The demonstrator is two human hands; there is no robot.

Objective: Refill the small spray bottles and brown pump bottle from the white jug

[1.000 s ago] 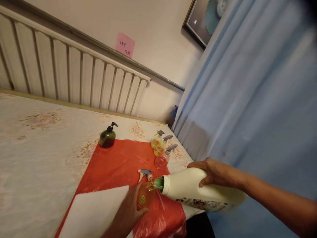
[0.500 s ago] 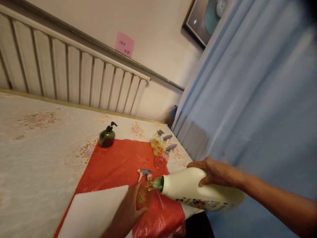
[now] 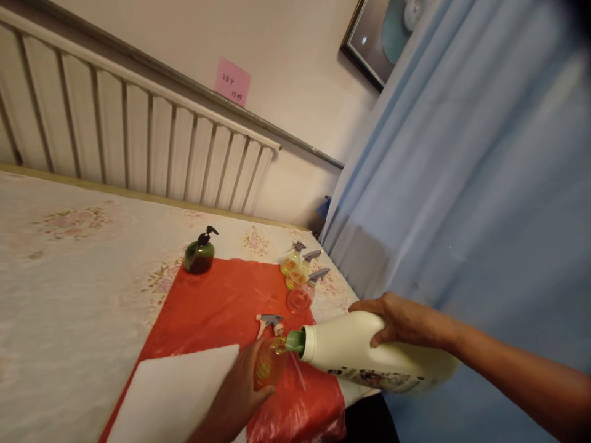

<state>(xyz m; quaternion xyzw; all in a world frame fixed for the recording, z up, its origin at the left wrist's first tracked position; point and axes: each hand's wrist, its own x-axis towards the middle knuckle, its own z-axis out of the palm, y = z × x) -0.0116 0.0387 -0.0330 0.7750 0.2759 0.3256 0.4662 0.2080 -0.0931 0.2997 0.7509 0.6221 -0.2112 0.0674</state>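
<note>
My right hand point(image 3: 401, 320) grips a large cream jug point(image 3: 369, 354) tipped on its side, its green spout point(image 3: 295, 340) at the mouth of a small clear bottle point(image 3: 268, 364). My left hand point(image 3: 237, 394) holds that small bottle, which has yellow liquid in it, over the red plastic sheet point(image 3: 221, 307). A grey spray head point(image 3: 270, 322) with its tube lies on the sheet just behind the bottle.
Three small spray bottles point(image 3: 300, 280) stand at the sheet's far right corner, a dark green pump bottle point(image 3: 199, 254) at its far left. A white cloth point(image 3: 175, 394) lies near me. A radiator point(image 3: 129, 141) lines the back wall; a blue curtain point(image 3: 462, 172) hangs on the right.
</note>
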